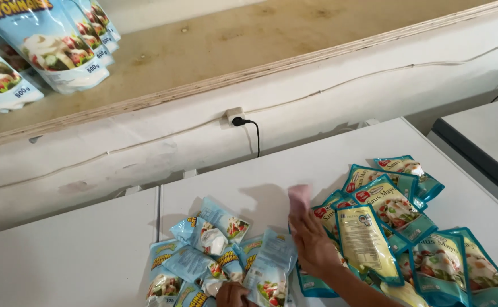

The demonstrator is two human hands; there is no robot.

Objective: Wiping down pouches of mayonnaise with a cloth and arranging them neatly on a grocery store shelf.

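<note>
A: What is cut off or hard to read here?

B: The left hand (230, 294) shows only as knuckles at the bottom edge of the white bench top (294, 165). It touches a pale blue sauce pouch (270, 274), but whether the fingers close on it I cannot tell. The right hand (311, 241) reaches forward from the lower edge with its forearm cut off. A blurred pink thing (300, 197) sits at its fingertips; whether it is held, and what it is, I cannot tell. The fingers look loosely stretched rather than curled.

A: And the pouches themselves?

B: The pale blue one stands near the bottom edge, middle of the bench, glossy, with a salad picture low on its front. It leans against a heap of light blue pouches (203, 250) just to its left. To the right of the hand lies a heap of teal pouches (408, 227), overlapping, one turned up to show a yellow panel (365, 241). Some run off the bottom edge.

A: Beyond the bench?

B: Large pale blue pouches (50, 48) on a plywood shelf (249, 40), partly out of view at the top left corner, and a wall socket (235, 116) with a black plug.
</note>
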